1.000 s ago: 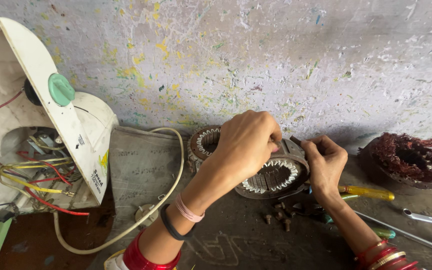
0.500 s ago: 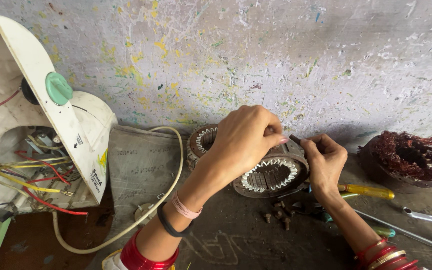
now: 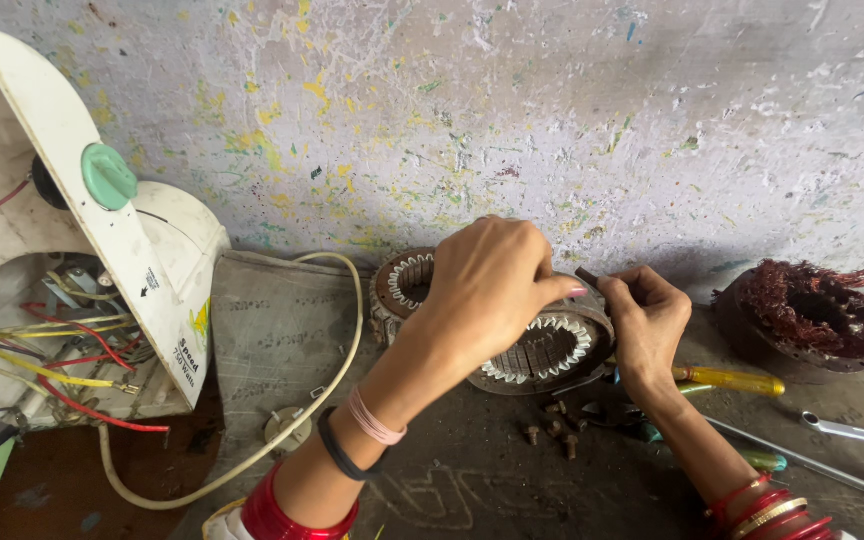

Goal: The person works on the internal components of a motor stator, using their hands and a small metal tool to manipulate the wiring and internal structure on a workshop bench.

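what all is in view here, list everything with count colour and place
stator rings: two, rusty brown with white slot liners, centre by the wall
copper winding bundle: one, reddish brown, far right
opened appliance housing: one, white with a green knob, left
loose wires: several, red and yellow, inside the housing
cord: one, cream, looping left of centre
screws: a few, dark, below the rings
screwdriver: one, yellow handle, right
metal tool: one, silver, lower right
left hand: on the near ring
right hand: pinching a small dark piece
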